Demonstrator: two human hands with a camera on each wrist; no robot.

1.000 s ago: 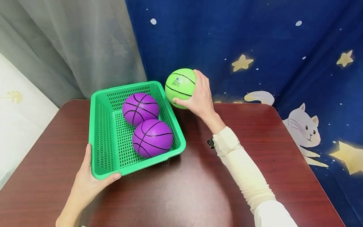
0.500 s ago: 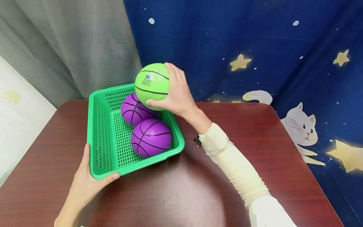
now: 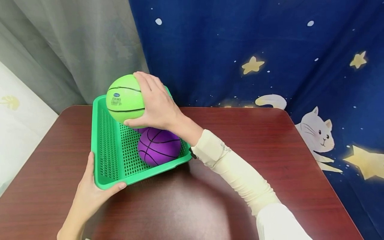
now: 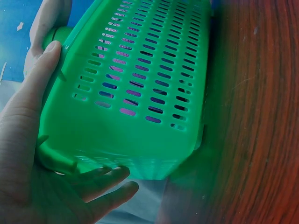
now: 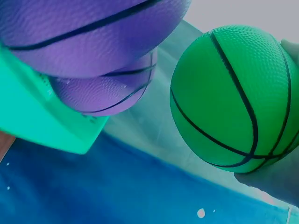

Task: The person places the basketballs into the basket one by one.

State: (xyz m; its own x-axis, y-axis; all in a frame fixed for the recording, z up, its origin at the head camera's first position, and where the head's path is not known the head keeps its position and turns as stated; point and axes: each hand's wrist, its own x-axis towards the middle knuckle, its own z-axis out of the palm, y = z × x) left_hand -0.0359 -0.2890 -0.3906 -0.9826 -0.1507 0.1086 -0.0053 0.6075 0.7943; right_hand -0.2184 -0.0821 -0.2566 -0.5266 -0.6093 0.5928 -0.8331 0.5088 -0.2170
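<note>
My right hand grips a lime-green ball with black basketball lines, holding it up over the back left part of a green plastic basket. In the right wrist view the green ball hangs apart from two purple balls. One purple ball sits in the front right of the basket. The other purple ball is mostly hidden behind the green ball and my right hand. My left hand holds the basket's near left corner, its thumb along the front rim and its fingers on the left side.
The basket stands on a dark red-brown wooden table. Behind the table hang a grey curtain and a blue curtain with stars and a cat printed on it. A white panel is at the left.
My right hand has carried the green ball leftward from beyond the basket's right rim to above its back left part, covering most of the rear purple ball. My left hand stays on the corner.
</note>
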